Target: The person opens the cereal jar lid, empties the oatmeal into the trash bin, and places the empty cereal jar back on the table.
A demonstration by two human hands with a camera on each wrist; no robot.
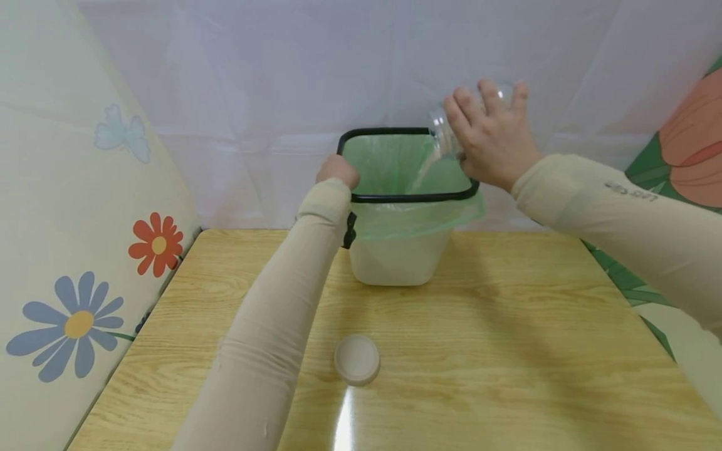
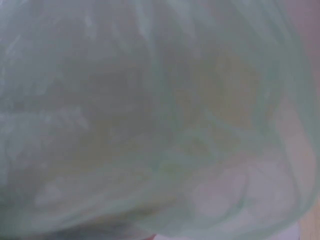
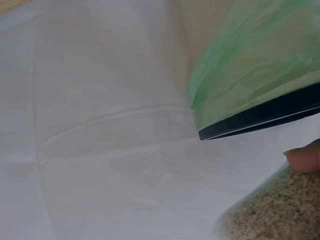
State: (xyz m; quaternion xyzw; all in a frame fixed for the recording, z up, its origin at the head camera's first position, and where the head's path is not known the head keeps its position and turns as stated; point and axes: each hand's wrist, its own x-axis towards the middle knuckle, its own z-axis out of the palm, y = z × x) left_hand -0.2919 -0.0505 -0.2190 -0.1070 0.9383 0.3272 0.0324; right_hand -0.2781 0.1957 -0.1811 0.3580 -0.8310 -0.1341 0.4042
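A white trash bin [image 1: 397, 260] with a black rim [image 1: 414, 198] stands at the back of the table, lined with a green plastic bag [image 1: 375, 153]. The left hand [image 1: 338, 171] grips the bin's left rim; its fingertips are hidden in the head view. Over the bin's right side, the right hand [image 1: 496, 138] holds a clear jar [image 1: 444, 133] tipped mouth-down to the left. Pale grains [image 1: 424, 170] stream from its mouth into the bag. Through the jar's wall, speckled brown grains [image 3: 280, 210] show in the right wrist view. Green film blurs most of the left wrist view.
A round, pale lid [image 1: 357, 359] lies on the wood-grain table [image 1: 451, 376], in front of the bin. A white cloth [image 1: 282, 75] hangs behind. Panels with painted flowers [image 1: 79, 324] flank the table on both sides.
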